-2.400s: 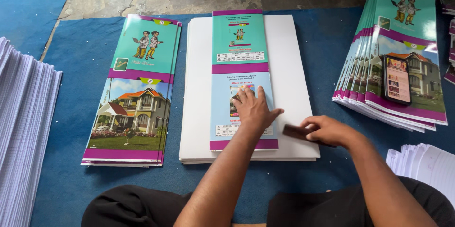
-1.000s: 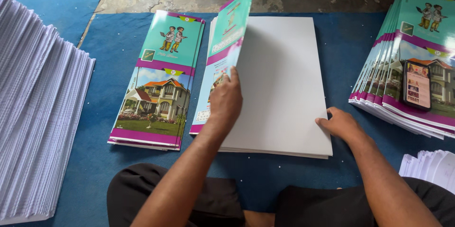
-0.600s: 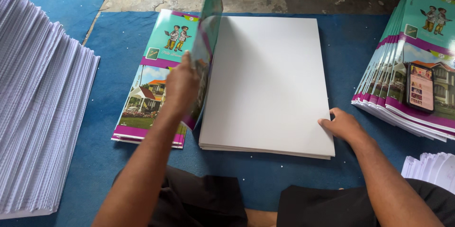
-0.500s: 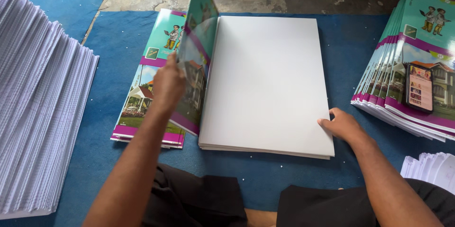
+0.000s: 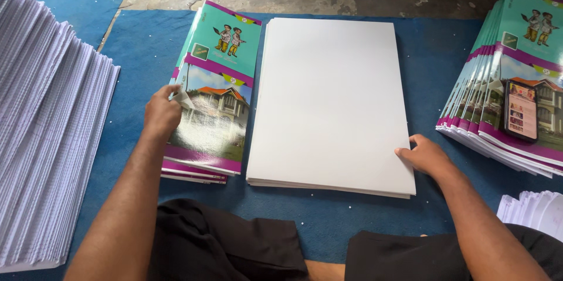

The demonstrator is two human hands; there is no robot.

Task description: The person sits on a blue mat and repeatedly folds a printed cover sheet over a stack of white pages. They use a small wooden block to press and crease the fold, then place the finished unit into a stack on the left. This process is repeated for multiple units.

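Left hand pinching glossy cover; right hand flat on smooth white sheets.

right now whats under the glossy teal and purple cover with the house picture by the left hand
The glossy teal and purple cover tops a short pile of matching covers, whose purple edges show below it. The left hand holds its left edge. The pile hides the blue mat beneath.
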